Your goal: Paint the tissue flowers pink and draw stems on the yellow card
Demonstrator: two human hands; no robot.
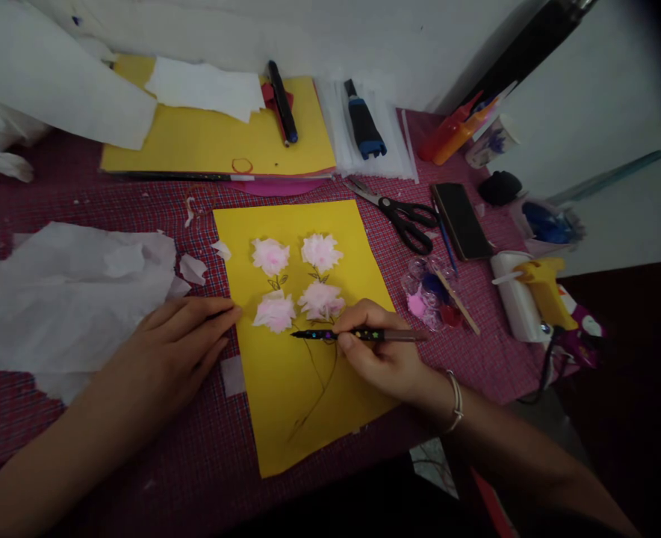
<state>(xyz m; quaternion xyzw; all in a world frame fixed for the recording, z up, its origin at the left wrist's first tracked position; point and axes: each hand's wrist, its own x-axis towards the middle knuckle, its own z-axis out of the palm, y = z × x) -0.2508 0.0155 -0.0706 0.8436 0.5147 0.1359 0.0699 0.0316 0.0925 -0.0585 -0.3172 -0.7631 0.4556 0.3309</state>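
Observation:
A yellow sheet of paper (290, 373) lies on the red checked tablecloth, with several pink tissue flowers (299, 282) stuck on its upper half and thin dark stems drawn below them. My right hand (380, 351) is closed round a dark pen (358, 335), held nearly level with its tip pointing left just under the lower flowers. My left hand (181, 340) lies flat, fingers stretched out, its fingertips pressing the left edge of the yellow sheet.
White tissue paper (66, 291) lies left of my hand. Scissors (400, 213), a small paint palette (431, 295), a dark phone (461, 220) and a yellow glue gun (537, 291) sit to the right. Another yellow sheet (212, 138) with markers lies at the back.

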